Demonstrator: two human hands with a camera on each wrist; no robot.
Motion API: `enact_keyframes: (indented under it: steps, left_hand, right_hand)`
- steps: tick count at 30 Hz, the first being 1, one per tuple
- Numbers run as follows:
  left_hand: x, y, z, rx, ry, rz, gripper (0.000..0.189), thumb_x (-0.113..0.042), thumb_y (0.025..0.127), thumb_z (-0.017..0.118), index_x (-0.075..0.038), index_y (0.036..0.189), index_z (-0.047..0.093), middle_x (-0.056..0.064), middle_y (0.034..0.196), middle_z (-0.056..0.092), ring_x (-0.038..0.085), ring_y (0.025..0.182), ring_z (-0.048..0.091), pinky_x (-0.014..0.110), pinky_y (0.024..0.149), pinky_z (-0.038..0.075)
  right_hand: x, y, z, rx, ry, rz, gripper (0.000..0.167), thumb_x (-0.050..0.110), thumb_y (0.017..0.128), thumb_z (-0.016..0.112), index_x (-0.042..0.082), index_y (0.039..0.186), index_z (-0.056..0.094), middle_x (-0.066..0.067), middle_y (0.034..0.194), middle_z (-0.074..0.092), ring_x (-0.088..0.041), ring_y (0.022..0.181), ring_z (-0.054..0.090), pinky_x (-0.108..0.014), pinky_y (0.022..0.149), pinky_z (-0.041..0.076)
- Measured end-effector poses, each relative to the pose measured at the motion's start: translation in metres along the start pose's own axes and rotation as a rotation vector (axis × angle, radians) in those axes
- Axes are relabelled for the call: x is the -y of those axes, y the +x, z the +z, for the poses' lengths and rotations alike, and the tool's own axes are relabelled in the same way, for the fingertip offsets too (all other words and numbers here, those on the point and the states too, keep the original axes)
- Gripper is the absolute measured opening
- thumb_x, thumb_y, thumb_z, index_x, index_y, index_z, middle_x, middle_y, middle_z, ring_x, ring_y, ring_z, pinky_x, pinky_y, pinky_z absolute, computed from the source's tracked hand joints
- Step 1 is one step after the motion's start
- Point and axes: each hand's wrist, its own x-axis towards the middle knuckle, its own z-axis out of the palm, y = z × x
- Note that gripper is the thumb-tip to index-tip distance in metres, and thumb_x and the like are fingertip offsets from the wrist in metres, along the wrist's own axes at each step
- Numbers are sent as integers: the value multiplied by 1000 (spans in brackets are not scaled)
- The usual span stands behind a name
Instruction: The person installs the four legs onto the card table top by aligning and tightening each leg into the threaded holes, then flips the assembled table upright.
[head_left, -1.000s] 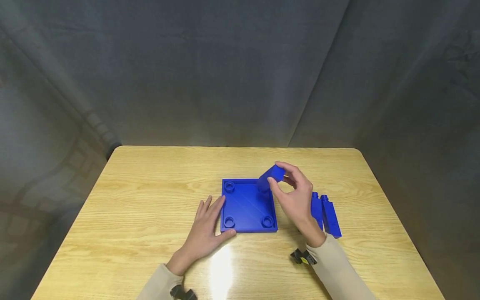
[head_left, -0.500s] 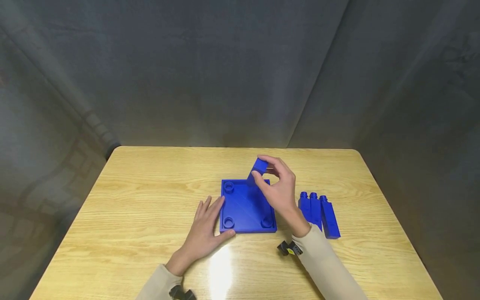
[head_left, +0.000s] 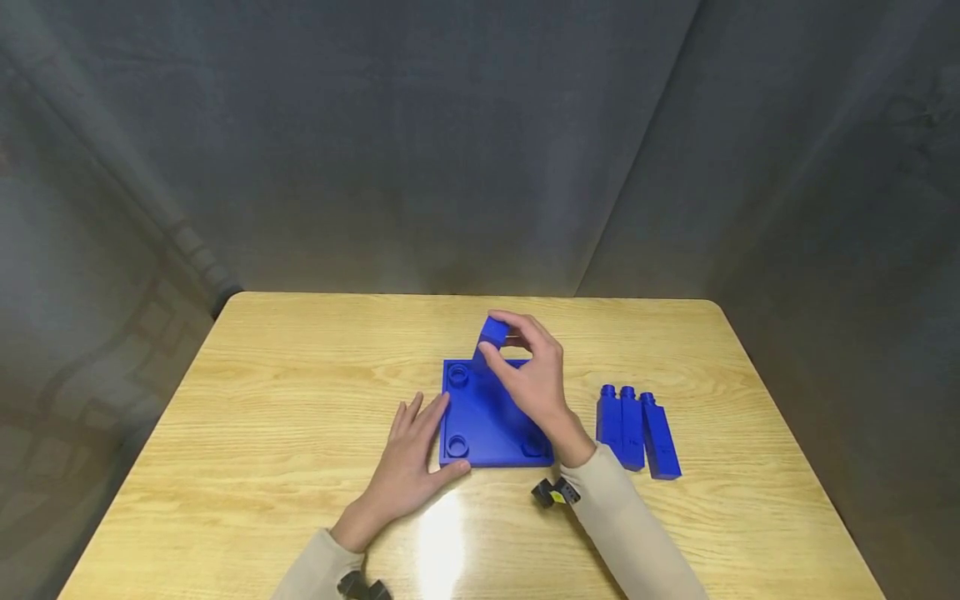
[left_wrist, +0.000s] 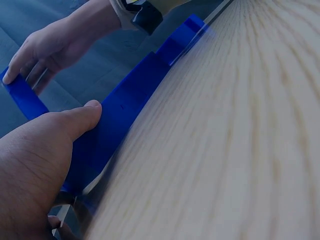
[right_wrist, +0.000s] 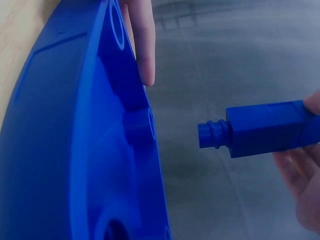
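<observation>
A square blue tabletop piece [head_left: 491, 429] lies underside up on the table, with a raised rim and round threaded sockets at its corners. The back-left socket [head_left: 458, 376] shows uncovered; my right hand and forearm hide the back-right corner in the head view. My left hand [head_left: 405, 471] rests at the piece's front-left corner, fingers straight along the left side, thumb [left_wrist: 87, 117] against the front side. Between thumb and fingers my right hand [head_left: 536, 379] pinches a blue square leg [head_left: 492, 335] by its plain end. Its threaded tip [right_wrist: 213, 134] points down, apart from the sockets in the right wrist view.
Three more blue legs [head_left: 632, 433] lie side by side on the wooden table [head_left: 300, 375], right of the tabletop piece, threaded ends toward the back. A dark grey curtain [head_left: 412, 167] hangs behind the table.
My right hand has carried the leg leftward over the tabletop piece, from its back-right corner toward the back-left one. The left hand stays in place.
</observation>
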Motion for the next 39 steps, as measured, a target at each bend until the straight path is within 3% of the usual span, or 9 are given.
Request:
enact_keyframes:
  steps: [8,22,39]
  left_hand:
    - [2,3,5,2,-12,10,106,-61,94,80,-17,177,30,11,179,38,48,169,17,72,135,8]
    - [1,4,1,4,-14,-2,107,-61,94,80,-18,177,30,9,180,36,46,169,15,72,135,7]
    - [2,1,0,-6,8,24,105,-61,94,78,-14,176,31,11,178,38,47,169,18,70,135,8]
  right_hand:
    - [-7,5,10,34,14,4,43,2,94,88,-1,136,74,-18,125,77,-33,105,79,-45,90,69]
    - [-15,8,25,70,22,24,43,5,97,86,1,138,74,-17,123,77,-32,108,78,-42,97,67]
    - [-23,-2,33,163,-25,82,42,9,100,85,3,140,73,-16,124,77,-32,108,78,-49,97,68]
